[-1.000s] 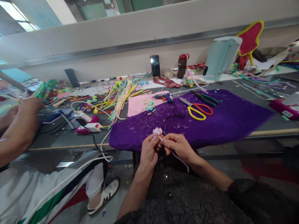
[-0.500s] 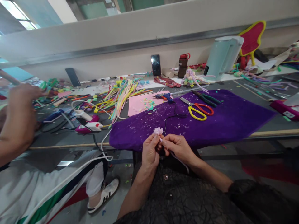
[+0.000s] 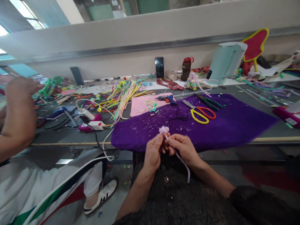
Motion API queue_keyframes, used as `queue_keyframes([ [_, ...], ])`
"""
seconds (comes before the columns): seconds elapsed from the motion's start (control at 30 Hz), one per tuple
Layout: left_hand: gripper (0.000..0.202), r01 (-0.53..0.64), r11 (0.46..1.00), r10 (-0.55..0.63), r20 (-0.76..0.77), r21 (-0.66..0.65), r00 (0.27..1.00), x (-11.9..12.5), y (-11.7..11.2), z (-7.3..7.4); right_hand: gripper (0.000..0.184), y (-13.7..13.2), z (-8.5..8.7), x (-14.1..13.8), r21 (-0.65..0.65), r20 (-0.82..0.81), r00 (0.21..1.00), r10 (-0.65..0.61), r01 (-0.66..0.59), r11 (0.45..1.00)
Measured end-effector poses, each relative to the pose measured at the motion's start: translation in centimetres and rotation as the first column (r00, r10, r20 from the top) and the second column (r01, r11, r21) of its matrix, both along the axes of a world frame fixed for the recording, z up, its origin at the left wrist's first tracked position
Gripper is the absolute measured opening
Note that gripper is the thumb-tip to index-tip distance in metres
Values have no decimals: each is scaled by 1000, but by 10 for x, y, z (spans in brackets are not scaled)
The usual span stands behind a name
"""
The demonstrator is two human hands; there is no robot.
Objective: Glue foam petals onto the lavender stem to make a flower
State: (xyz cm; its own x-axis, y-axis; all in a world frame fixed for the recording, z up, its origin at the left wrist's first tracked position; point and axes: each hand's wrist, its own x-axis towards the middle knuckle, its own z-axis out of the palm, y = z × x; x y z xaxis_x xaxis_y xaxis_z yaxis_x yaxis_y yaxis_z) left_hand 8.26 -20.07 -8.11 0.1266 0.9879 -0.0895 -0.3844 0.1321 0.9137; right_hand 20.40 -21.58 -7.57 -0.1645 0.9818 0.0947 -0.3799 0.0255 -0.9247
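Observation:
Pale lilac and fluffy, a pipe-cleaner flower [image 3: 163, 130] pokes up above the fingertips of my left hand [image 3: 152, 152], which is closed in a pinch at its base. A lilac pipe cleaner [image 3: 187, 170] runs down from just under the flower. My right hand [image 3: 184, 147] pinches it close to the flower, and its loose end hangs below that palm. Both hands nearly touch, above the near edge of a purple cloth [image 3: 236, 118]. Curled fingers partly hide where flower and pipe cleaner meet.
On the cloth lie scissors [image 3: 199, 115], pliers [image 3: 211, 102] and a blue glue gun [image 3: 167, 99]. Scraps cover a pink sheet [image 3: 137, 104]. Behind stand a phone [image 3: 159, 67], a bottle [image 3: 186, 69] and a kettle [image 3: 226, 61]. Power strips [image 3: 92, 126] and another person's arm [image 3: 20, 109] are at left.
Both hands have shifted slightly right in view with the flower. More of the pipe cleaner shows, both under the flower and hanging below my right hand. The view has tilted slightly.

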Motion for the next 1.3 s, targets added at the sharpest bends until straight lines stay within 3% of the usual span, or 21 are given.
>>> queue_keyframes([
  [0.17, 32, 8, 999, -7, 23, -53, 1000, -2, 1, 2, 21, 3, -7, 0, -70, -95, 989, 113, -120, 990],
  [0.37, 25, 43, 997, -38, 61, -71, 997, -6, 1, 3, 20, 3, -9, -1, -92, -138, 980, 146, -160, 983],
  [0.7, 21, -59, 992, 70, 101, -116, 992, -2, 0, 5, 21, 3, -11, -4, -83, -72, 986, 151, -157, 984],
  [1.1, 19, -164, 985, 169, 131, -49, 977, -2, -4, 4, 22, 0, -7, -4, -33, 16, 988, 154, -153, 988],
  [1.2, 19, -162, 987, 163, 98, -18, 982, -3, -5, 4, 22, -1, -7, -4, -24, 16, 990, 139, -138, 990],
  [1.3, 23, -74, 997, 74, 39, -7, 996, -4, -5, 4, 23, -3, -7, -4, -24, -5, 994, 112, -112, 993],
])
